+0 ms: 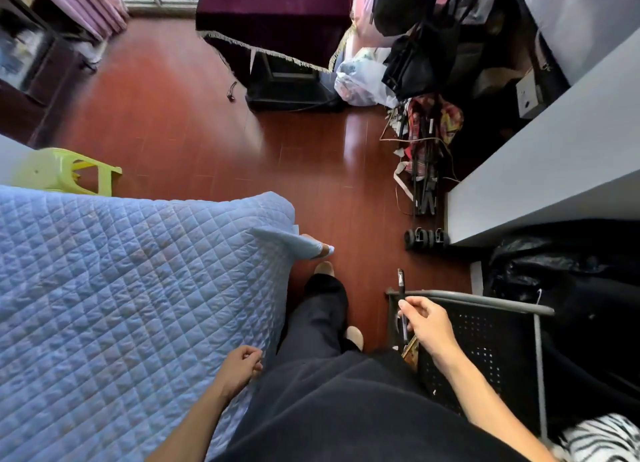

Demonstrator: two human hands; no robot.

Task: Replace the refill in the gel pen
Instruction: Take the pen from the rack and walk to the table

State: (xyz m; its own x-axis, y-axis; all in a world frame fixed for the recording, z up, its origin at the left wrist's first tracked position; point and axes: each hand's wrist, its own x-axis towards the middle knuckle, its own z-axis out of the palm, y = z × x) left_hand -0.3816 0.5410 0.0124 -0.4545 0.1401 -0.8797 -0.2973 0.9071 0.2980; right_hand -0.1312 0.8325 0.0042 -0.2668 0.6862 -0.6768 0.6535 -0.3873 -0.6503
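Note:
My right hand (427, 325) grips a black gel pen (401, 288) near its middle. The pen points away from me, and its tip end sticks out above my fingers, over the edge of a black perforated metal chair (485, 326). My left hand (240, 363) hangs at the edge of the blue quilted bed cover (121, 288) with its fingers loosely curled and nothing in them. No loose refill is in sight.
I stand on a red-brown wooden floor (207, 132) between the bed on the left and a grey desk (540, 171) on the right. A folded cart (426, 171), bags (367, 77) and a lime-green stool (69, 171) stand around.

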